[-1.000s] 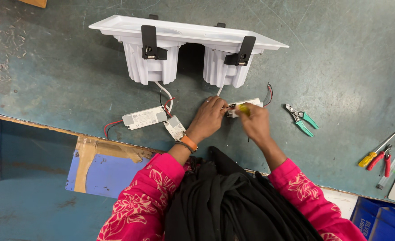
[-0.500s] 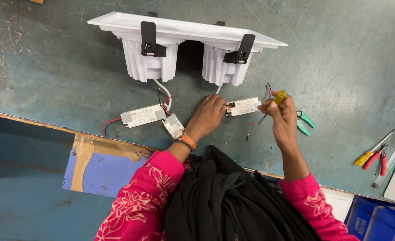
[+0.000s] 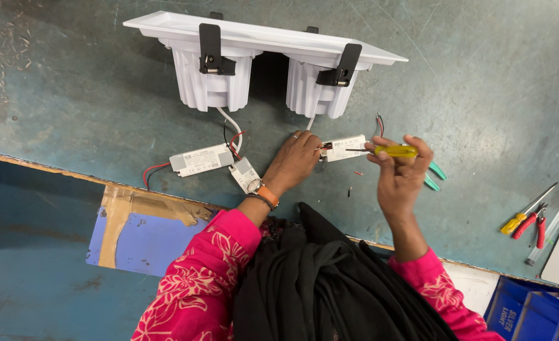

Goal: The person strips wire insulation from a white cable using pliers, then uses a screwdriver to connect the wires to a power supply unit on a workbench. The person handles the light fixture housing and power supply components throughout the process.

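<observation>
Screwdriver [image 3: 390, 151], yellow-handled, sits clenched in my right hand [image 3: 401, 178], its tip pointing left at the small white driver box [image 3: 344, 147] on the green bench [image 3: 71, 95]. My left hand [image 3: 294, 161] pins that box's left end, near the twin white light fixture [image 3: 260, 63]

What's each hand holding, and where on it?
Right hand: yellow-handled screwdriver, gripped by the handle. Left hand: fingers pressed on the white driver box at its wire end.

Scuffed teal worktable [image 3: 71, 82], taped cardboard patch [image 3: 141, 228] below edge, teal floor [image 3: 33, 297].
</observation>
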